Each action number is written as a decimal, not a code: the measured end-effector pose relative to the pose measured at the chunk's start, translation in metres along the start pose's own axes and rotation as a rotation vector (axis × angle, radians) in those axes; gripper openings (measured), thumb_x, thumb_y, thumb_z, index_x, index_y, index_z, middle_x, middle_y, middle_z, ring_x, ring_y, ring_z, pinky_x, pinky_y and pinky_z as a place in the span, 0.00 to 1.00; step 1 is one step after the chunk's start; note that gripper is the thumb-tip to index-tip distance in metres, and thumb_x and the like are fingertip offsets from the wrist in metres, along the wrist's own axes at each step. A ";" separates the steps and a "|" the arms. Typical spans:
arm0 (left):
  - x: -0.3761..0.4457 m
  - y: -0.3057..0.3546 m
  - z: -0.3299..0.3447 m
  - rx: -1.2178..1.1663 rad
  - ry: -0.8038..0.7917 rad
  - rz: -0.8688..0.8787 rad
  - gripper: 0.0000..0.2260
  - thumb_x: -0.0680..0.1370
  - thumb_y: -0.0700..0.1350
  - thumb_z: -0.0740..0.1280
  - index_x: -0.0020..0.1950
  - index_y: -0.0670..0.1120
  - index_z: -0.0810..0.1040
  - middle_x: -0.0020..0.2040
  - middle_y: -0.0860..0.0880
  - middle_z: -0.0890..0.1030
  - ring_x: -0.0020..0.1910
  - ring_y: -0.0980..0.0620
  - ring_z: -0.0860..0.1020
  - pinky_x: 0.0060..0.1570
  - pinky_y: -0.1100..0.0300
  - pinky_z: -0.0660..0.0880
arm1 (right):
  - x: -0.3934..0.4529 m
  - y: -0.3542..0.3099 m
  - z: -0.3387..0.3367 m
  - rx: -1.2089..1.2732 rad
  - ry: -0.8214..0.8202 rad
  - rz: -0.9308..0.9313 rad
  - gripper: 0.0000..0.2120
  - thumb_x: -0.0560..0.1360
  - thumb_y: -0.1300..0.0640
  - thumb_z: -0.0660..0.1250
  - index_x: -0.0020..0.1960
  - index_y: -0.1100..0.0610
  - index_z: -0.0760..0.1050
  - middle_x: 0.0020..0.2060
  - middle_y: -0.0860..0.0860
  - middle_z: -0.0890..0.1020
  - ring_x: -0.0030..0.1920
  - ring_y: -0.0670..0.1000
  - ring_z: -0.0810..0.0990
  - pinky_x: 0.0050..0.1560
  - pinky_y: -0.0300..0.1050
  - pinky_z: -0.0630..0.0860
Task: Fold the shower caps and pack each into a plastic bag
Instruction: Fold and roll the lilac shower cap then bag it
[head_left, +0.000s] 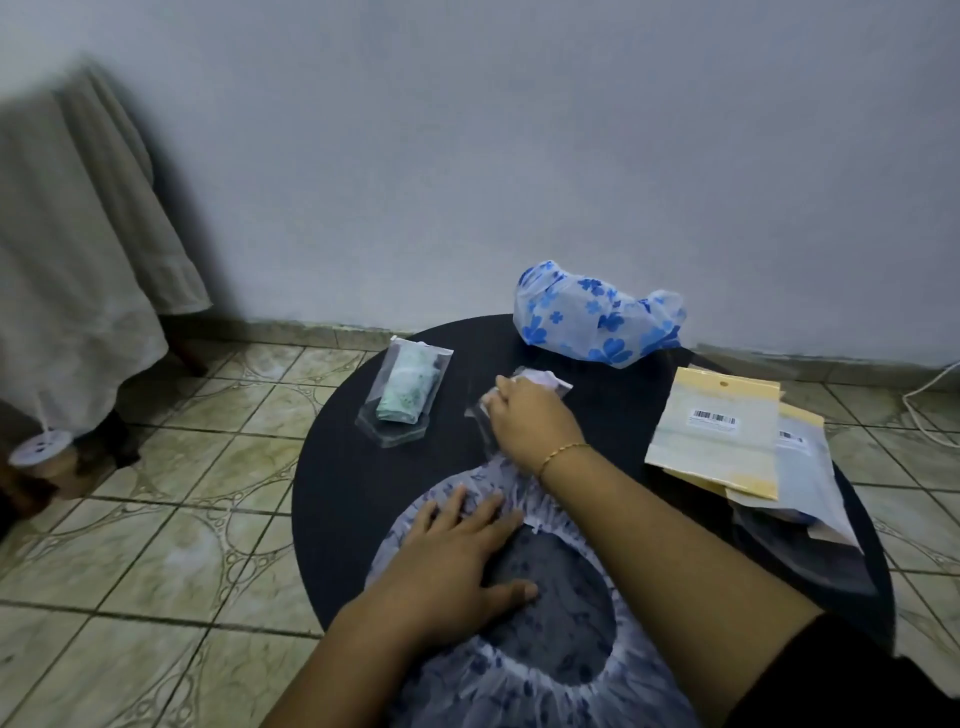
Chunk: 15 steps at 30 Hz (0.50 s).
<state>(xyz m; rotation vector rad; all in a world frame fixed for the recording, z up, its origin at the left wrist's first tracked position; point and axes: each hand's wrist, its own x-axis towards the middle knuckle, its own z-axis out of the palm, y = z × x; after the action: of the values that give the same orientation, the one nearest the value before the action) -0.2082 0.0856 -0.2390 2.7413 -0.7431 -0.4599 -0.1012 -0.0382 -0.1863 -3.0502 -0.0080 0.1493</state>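
One cap is bagged already; the flat shower cap (519, 649) waits to be folded. The left hand (457, 566) presses it to the bench (332, 519), fingers straight. Just beyond, the right hand (530, 421) has its fingers curled on a clear bag (540, 379), which next wants setting beside the finished packet (405, 397).

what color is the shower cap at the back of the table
White with blue flowers, the crumpled shower cap by the wall, head view.

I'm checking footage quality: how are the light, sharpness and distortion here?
Head view: dim, bluish, even light; the draped cloth at left is blurred; the wide lens bends the floor tiles; both hands and the packed bag read softly but clearly.
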 end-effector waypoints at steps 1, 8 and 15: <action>0.001 0.001 0.001 -0.004 0.010 0.004 0.32 0.77 0.66 0.56 0.76 0.61 0.45 0.77 0.58 0.41 0.75 0.52 0.35 0.72 0.51 0.33 | 0.000 -0.006 0.007 0.118 0.074 -0.033 0.21 0.80 0.55 0.55 0.72 0.55 0.62 0.72 0.55 0.64 0.69 0.59 0.65 0.66 0.57 0.65; 0.023 0.010 0.004 -0.014 0.109 0.013 0.30 0.78 0.62 0.55 0.77 0.58 0.49 0.78 0.56 0.48 0.76 0.48 0.36 0.73 0.48 0.35 | -0.009 -0.031 0.014 0.378 0.044 -0.218 0.29 0.80 0.47 0.55 0.77 0.53 0.49 0.76 0.54 0.52 0.76 0.54 0.49 0.74 0.53 0.53; 0.037 0.010 0.003 0.005 0.260 -0.043 0.27 0.80 0.61 0.53 0.77 0.56 0.50 0.78 0.52 0.46 0.76 0.51 0.38 0.71 0.50 0.33 | -0.097 0.039 -0.009 0.463 0.088 -0.131 0.24 0.80 0.49 0.56 0.74 0.54 0.59 0.73 0.49 0.62 0.72 0.48 0.61 0.69 0.40 0.56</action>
<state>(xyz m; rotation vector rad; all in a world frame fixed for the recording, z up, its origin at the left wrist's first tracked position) -0.1829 0.0574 -0.2470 2.7531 -0.6207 -0.1047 -0.1964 -0.0792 -0.1710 -2.5809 -0.1450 0.0047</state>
